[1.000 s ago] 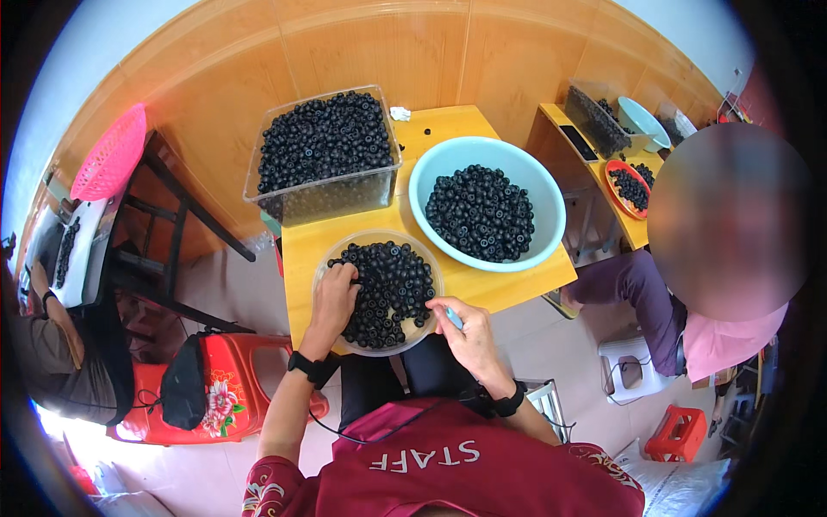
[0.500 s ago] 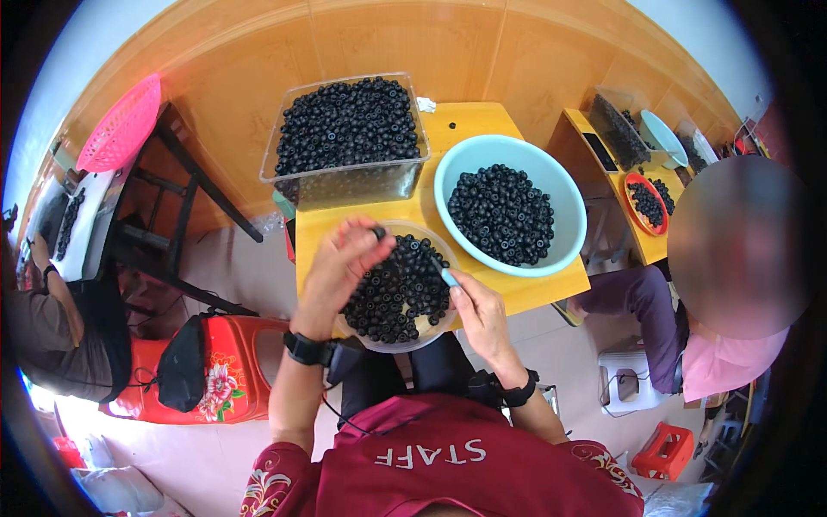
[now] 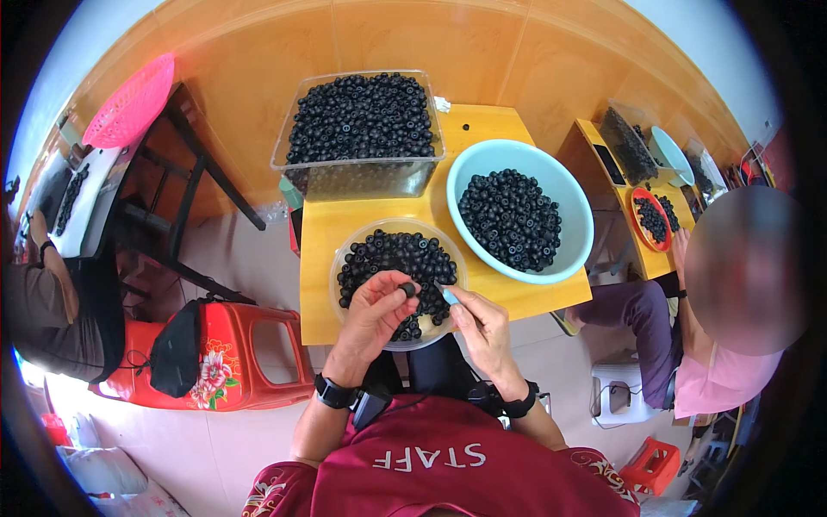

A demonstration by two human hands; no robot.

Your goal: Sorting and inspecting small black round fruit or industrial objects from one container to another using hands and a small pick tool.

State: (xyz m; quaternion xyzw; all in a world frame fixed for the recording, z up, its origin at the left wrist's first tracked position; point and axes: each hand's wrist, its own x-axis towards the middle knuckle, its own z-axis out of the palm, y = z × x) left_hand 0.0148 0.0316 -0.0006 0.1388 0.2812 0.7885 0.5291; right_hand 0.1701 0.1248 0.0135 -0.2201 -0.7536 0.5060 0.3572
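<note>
Over a round clear bowl [image 3: 460, 258] of black ring-shaped parts, my left hand [image 3: 369, 320] pinches one small black ring-shaped part [image 3: 407, 289] between thumb and fingertips. My right hand [image 3: 484, 329] is closed round a small tool with a light blue handle [image 3: 450, 296]; its thin tip points toward the part, and I cannot tell whether they touch. Similar parts fill a clear rectangular box [image 3: 370, 181] behind the bowl. More lie heaped in a light blue basin [image 3: 579, 250] to the right.
Everything stands on a yellow wooden table [image 3: 323, 258] against a tiled wall. A single black part [image 3: 466, 127] and a white scrap [image 3: 442, 104] lie at its back. People sit on both sides. At left are a red stool [image 3: 258, 353] and a pink basket [image 3: 129, 102].
My left hand has come down and right with a black part, closer to the tool. My right hand has shifted slightly. The person at right has a raised hand in view.
</note>
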